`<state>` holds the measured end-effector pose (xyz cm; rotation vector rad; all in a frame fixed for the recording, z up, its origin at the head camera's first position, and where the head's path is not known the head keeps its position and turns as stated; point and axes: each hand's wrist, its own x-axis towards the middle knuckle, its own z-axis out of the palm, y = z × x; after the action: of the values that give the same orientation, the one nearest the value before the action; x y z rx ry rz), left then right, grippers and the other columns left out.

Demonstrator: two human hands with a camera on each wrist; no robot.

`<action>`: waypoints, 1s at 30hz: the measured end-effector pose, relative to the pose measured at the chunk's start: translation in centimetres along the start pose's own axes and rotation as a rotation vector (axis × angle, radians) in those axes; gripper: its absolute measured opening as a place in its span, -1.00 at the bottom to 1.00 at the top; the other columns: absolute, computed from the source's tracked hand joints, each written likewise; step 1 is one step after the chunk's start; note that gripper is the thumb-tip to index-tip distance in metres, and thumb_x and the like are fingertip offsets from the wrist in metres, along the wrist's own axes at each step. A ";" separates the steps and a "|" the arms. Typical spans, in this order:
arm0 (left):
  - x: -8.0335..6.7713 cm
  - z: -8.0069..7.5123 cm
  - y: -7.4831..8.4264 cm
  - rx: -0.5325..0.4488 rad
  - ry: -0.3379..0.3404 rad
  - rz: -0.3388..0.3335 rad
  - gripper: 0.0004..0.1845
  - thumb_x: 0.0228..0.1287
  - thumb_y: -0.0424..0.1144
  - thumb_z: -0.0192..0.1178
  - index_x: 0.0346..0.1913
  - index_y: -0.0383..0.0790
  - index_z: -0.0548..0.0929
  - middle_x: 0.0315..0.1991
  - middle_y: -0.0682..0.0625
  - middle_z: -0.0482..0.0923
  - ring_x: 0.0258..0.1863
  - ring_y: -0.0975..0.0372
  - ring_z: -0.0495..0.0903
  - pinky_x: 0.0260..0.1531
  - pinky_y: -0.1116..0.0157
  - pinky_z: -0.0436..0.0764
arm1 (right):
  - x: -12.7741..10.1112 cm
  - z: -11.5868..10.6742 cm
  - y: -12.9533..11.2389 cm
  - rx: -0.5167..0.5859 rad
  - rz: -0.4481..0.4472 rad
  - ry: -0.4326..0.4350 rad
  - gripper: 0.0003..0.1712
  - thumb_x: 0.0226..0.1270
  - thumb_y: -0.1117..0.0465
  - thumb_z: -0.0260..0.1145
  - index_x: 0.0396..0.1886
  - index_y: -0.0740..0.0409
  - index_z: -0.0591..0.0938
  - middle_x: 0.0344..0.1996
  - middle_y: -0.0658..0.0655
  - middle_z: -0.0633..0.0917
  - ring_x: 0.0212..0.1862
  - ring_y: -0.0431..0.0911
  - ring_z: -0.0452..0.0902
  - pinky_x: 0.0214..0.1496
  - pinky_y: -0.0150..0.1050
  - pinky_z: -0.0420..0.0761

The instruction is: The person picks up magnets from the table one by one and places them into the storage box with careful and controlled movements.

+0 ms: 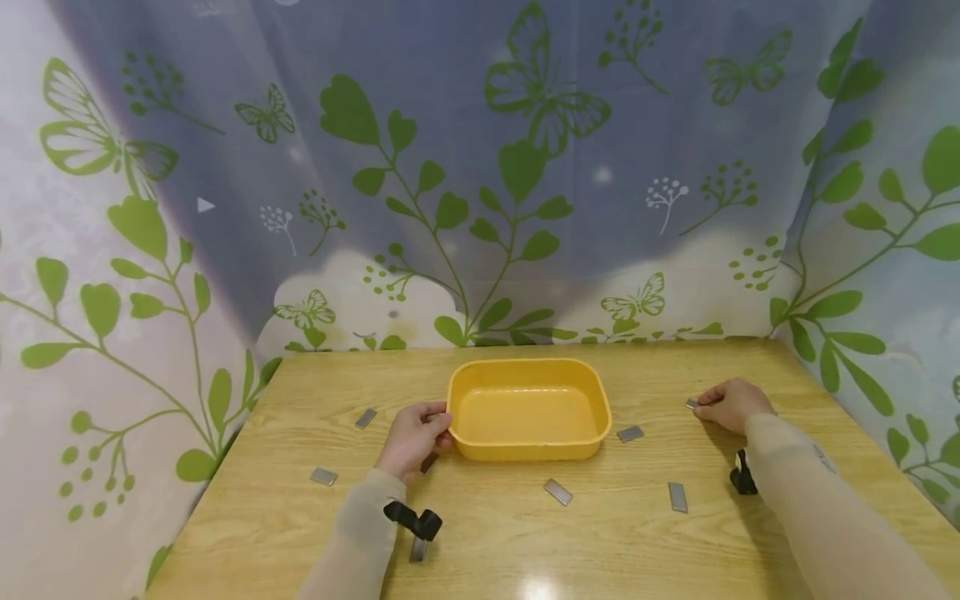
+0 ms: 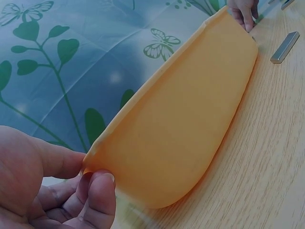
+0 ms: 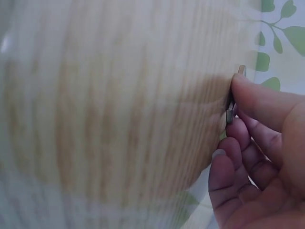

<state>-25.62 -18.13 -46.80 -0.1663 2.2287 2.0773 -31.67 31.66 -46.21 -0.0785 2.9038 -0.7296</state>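
A yellow plastic basin with rounded corners stands at the back middle of the table, with nothing inside it. My left hand pinches its left rim between thumb and fingers, which the left wrist view shows at the near corner of the basin wall. Off to the right, my right hand holds a small grey metal block between thumb and fingertips. In the right wrist view this thin block is partly hidden by the thumb. Another grey block lies beside my left hand, partly covered by it.
Several similar grey blocks lie scattered on the wooden table: one right of the basin, one in front, one at the front right, others at the left. A patterned curtain hangs behind the table.
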 end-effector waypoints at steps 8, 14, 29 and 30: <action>0.4 -0.2 -0.1 -0.001 -0.010 -0.004 -0.65 0.41 -0.38 0.09 0.17 -0.50 0.46 -0.21 -0.19 0.52 -0.43 0.21 0.54 -0.28 0.22 0.64 | 1.1 -0.4 0.4 -0.005 -0.016 -0.056 -0.65 0.23 0.07 0.35 -0.24 0.31 0.67 -0.26 0.23 0.64 -0.22 0.07 0.49 -0.13 0.01 0.47; 0.1 -0.1 0.1 0.004 -0.009 -0.003 -0.63 0.40 -0.37 0.10 0.18 -0.50 0.46 -0.16 -0.25 0.51 -0.43 0.22 0.53 -0.31 0.26 0.64 | 1.2 -0.7 0.4 -0.015 -0.037 -0.073 -0.67 0.17 0.09 0.40 -0.33 0.32 0.65 -0.36 0.17 0.62 -0.29 0.01 0.44 -0.23 -0.15 0.42; 0.1 0.0 -0.1 0.028 -0.005 0.016 -0.67 0.40 -0.38 0.10 0.15 -0.48 0.49 -0.20 -0.21 0.52 -0.43 0.19 0.55 -0.33 0.27 0.65 | 1.0 -1.0 -0.2 -0.061 -0.041 -0.123 -0.71 0.23 0.12 0.34 -0.35 0.31 0.63 -0.38 0.17 0.59 -0.31 0.01 0.42 -0.21 -0.12 0.44; 0.1 0.0 -0.1 0.031 -0.005 0.020 -0.67 0.40 -0.38 0.10 0.14 -0.48 0.49 -0.19 -0.21 0.52 -0.43 0.19 0.55 -0.33 0.27 0.65 | 0.9 -1.0 -0.3 -0.061 -0.040 -0.120 -0.73 0.23 0.13 0.34 -0.36 0.30 0.63 -0.39 0.16 0.59 -0.31 0.01 0.42 -0.22 -0.12 0.44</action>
<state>-25.72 -18.15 -46.94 -0.1370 2.2673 2.0492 -32.70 31.82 -45.34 -0.1808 2.8169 -0.6194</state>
